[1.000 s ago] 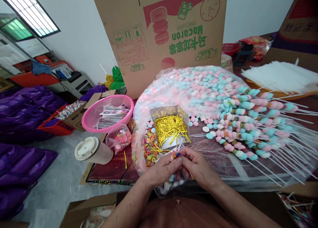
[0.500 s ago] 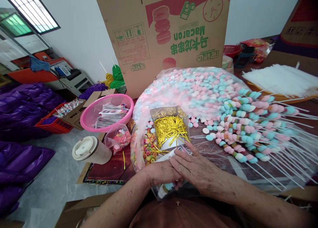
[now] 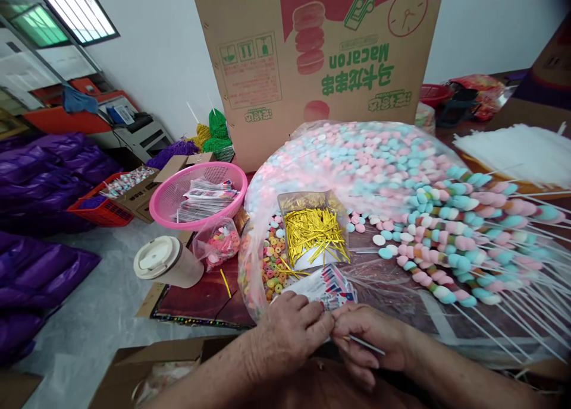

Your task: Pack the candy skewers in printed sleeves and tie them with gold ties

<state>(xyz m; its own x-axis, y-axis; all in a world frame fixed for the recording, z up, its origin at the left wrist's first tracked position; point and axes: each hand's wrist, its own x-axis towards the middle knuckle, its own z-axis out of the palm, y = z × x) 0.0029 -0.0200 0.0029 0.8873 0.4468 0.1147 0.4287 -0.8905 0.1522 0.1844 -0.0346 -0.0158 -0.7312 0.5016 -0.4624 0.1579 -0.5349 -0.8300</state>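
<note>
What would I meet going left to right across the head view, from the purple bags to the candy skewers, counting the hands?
Purple bags → lidded cup → small bag of pink candies → left hand → right hand → candy skewers.

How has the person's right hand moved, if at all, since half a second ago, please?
Yes; judged against the pile of gold strips, the right hand has moved away from it, toward the person's body.
</note>
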